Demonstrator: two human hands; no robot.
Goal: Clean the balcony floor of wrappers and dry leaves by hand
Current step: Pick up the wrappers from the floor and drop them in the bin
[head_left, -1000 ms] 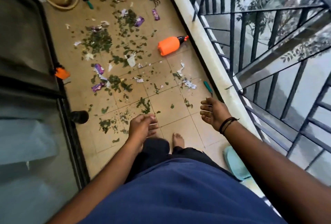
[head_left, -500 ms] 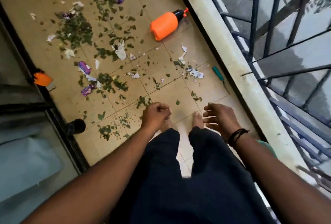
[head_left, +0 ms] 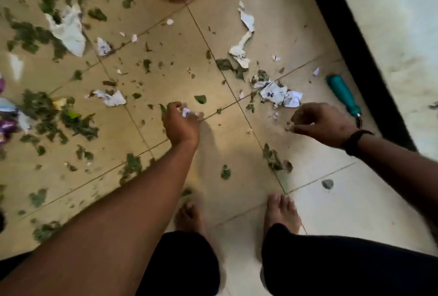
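Both hands, left [head_left: 181,125] and right [head_left: 318,124], now lower among floor litter [head_left: 280,93].

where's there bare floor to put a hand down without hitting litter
Bare tile lies right of the right foot, toward the black border strip, and between the left hand and right hand. The left side is crowded with dry leaves and wrappers.

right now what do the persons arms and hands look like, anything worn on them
Both forearms are bare, with no sleeves or gloves in view. The left hand wears nothing visible. The right hand has a dark band around its wrist. No rings can be made out.
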